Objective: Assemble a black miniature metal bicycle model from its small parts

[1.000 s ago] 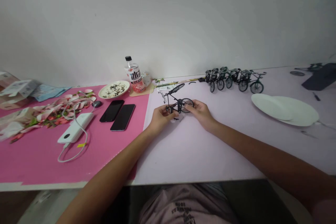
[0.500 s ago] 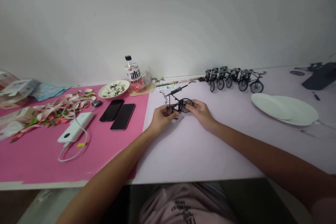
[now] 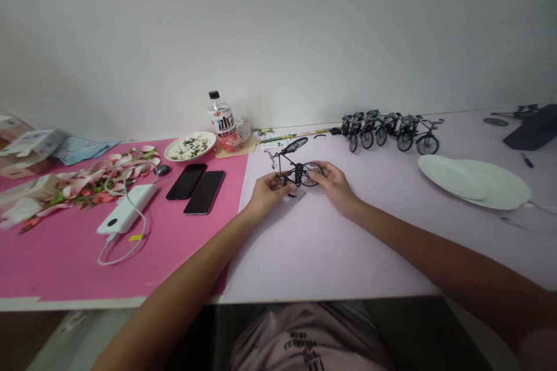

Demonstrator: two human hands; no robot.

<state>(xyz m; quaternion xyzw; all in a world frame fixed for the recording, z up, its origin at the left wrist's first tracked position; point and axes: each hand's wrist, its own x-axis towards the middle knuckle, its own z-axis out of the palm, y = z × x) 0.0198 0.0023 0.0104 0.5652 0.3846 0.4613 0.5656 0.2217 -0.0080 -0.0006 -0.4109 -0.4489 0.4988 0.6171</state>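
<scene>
A black miniature bicycle [image 3: 299, 172] is tipped over between my two hands, just above the lavender table covering. My left hand [image 3: 264, 193] pinches the frame near the handlebar and seat end; exactly which part is hidden by the fingers. Against the spoked wheel on the right [image 3: 311, 174], my right hand [image 3: 338, 187] closes with its thumb on the near side and fingers behind. The other wheel [image 3: 295, 145] points up and away, its round face seen at a slant. Just beyond it lies a small curved black piece [image 3: 319, 136].
Several finished-looking miniature bicycles [image 3: 391, 130] stand by the wall. White plates [image 3: 500, 182] and a dark block [image 3: 533, 127] are at right. Leftward are two phones [image 3: 203, 192], a white power bank [image 3: 127, 208] with cable, a bowl [image 3: 190, 146], a bottle [image 3: 225, 126] and scattered petals [image 3: 89, 185].
The far wheel has turned from nearly edge-on to showing its round face. Both hands keep almost the same place and hold on the bicycle.
</scene>
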